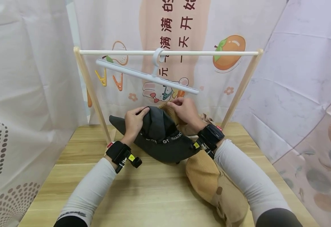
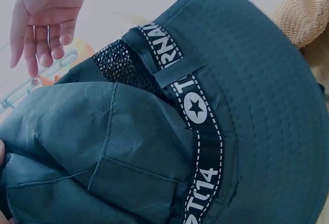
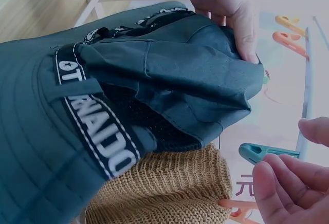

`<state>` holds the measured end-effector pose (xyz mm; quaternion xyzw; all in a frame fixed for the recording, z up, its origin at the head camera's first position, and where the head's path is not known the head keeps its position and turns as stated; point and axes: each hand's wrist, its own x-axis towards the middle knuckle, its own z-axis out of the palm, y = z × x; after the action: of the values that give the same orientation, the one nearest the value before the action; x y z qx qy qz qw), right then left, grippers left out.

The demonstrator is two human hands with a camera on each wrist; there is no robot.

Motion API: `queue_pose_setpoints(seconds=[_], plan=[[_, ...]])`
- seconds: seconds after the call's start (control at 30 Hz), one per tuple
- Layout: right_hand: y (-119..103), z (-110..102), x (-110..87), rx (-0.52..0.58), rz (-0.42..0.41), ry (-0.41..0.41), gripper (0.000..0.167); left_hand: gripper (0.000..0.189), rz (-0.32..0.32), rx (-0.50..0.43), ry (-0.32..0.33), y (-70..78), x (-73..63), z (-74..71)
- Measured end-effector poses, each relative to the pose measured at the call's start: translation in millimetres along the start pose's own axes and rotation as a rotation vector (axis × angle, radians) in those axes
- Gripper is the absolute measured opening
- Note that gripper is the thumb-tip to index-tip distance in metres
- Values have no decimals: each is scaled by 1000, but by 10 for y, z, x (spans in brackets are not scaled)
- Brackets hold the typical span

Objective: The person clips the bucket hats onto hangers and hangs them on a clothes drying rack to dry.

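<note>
A dark wide-brimmed hat (image 1: 168,148) with a lettered black band and mesh panels (image 2: 121,64) is tilted under the hanger. My left hand (image 1: 134,121) pinches the top of its crown, thumb on the near side and fingers behind. Beyond the hat, my right hand (image 1: 185,110) is raised with fingers loosely bent and thumb apart. In the right wrist view, its fingertips (image 3: 277,167) overlap a teal clip (image 3: 257,152) on the hanger. A pale blue hanger (image 1: 146,75) hangs slanted by its hook from the white rod (image 1: 120,53).
Yellow (image 1: 101,78) and orange (image 1: 118,82) clips hang at the hanger's left; another orange clip (image 1: 180,93) is toward its right. A tan knitted item (image 3: 169,188) lies behind the hat. Tan hats (image 1: 203,176) lie at front right on the wooden table (image 1: 142,201). Wooden rack legs (image 1: 242,88) flank the work.
</note>
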<state>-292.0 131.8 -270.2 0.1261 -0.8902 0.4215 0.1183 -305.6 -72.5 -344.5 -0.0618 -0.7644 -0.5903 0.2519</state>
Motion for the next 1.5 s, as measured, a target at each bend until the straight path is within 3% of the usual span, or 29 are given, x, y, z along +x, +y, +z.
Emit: queue_pose_setpoints(seconds=[0.33, 0.6, 0.83, 1.17, 1.4, 1.5], plan=[[37, 47, 107, 26, 51, 34, 36, 28, -39, 25, 33, -12, 16, 36], [7, 126, 183, 130, 87, 89, 37, 28, -57, 49, 63, -49, -30, 3], [-83, 249, 290, 62, 89, 165, 37, 27, -41, 57, 83, -58, 4, -25], [-87, 363, 426, 2, 111, 291, 41, 29, -37, 75, 55, -48, 46, 32], [-74, 442, 498, 22, 74, 341, 39, 28, -17, 65, 59, -49, 64, 46], [-17, 459, 530, 35, 97, 366, 41, 28, 0, 57, 48, -65, 68, 73]])
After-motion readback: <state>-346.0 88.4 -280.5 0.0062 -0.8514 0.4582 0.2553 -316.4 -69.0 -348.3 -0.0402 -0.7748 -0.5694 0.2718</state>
